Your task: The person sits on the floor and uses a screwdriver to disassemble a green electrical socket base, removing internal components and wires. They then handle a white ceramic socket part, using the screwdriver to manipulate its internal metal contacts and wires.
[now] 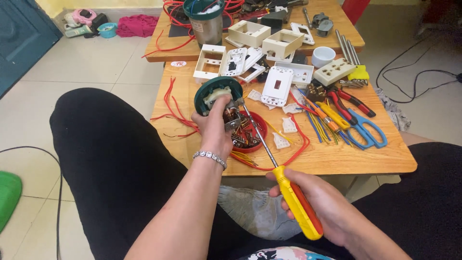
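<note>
1. A round green-rimmed motor unit [219,98] is gripped by the left hand [215,126], fingers clenched around its metal underside; it is held tilted above the near edge of the table [337,161], apparently so that its underside faces the tool.
2. A long screwdriver [279,175] with a yellow and red handle is grasped by the right hand [327,212], fingers closed round the handle; its tip is set against the motor unit's metal part, the shaft slanting up from the lap.
3. A red bowl [250,137] of small parts is seen just under the unit, near the table's front edge, seemingly placed there to catch loose pieces.
4. White switch plates [276,84] and empty white boxes are spread toward the far edge; a small oval white label with red marks [178,63] is stuck at the far left corner.
5. Blue scissors [365,130] and red-handled pliers [353,101] are laid along the right side; red wires [171,108] trail over the left edge.
</note>
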